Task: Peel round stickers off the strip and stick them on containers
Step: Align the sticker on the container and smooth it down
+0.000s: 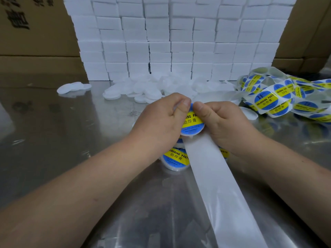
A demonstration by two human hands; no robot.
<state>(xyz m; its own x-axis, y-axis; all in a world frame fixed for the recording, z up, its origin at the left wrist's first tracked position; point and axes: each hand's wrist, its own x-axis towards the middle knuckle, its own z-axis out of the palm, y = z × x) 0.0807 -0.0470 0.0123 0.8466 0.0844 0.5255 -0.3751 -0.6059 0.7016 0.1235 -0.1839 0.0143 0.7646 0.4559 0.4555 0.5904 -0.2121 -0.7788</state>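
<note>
both hands meet at the middle of the view, fingers curled and thumbs nearly touching tip to tip. the left hand (157, 120) wraps around the side of a small round white container (188, 133), and its thumb lies on the upper edge. the right hand (220, 124) holds the other side, with its thumb pressed on the top rim. a round sticker (192, 125) lies flat on the container's face. it is glossy blue with a yellow band of black print, and the thumbs cover its upper part.

a wide, smooth white backing strip (211, 176) runs from under the held container toward the viewer, matte with a faint sheen. i cannot tell whether either hand grips it. just beneath the hands, more labelled containers (176, 159) rest on the tabletop (53, 131), partly hidden by the strip and the wrists. the tabletop is shiny metal, scuffed and reflective.

to the right lies a loose, tangled heap of sticker strip (279, 97), translucent film carrying the same blue and yellow discs. behind the hands, plain white discs (146, 90) are scattered in a low pile, flat and chalky, a few lying apart to the left. behind them stands a wall of small white boxes (175, 42) stacked in even rows, with brown cardboard cartons (32, 33) on both sides.
</note>
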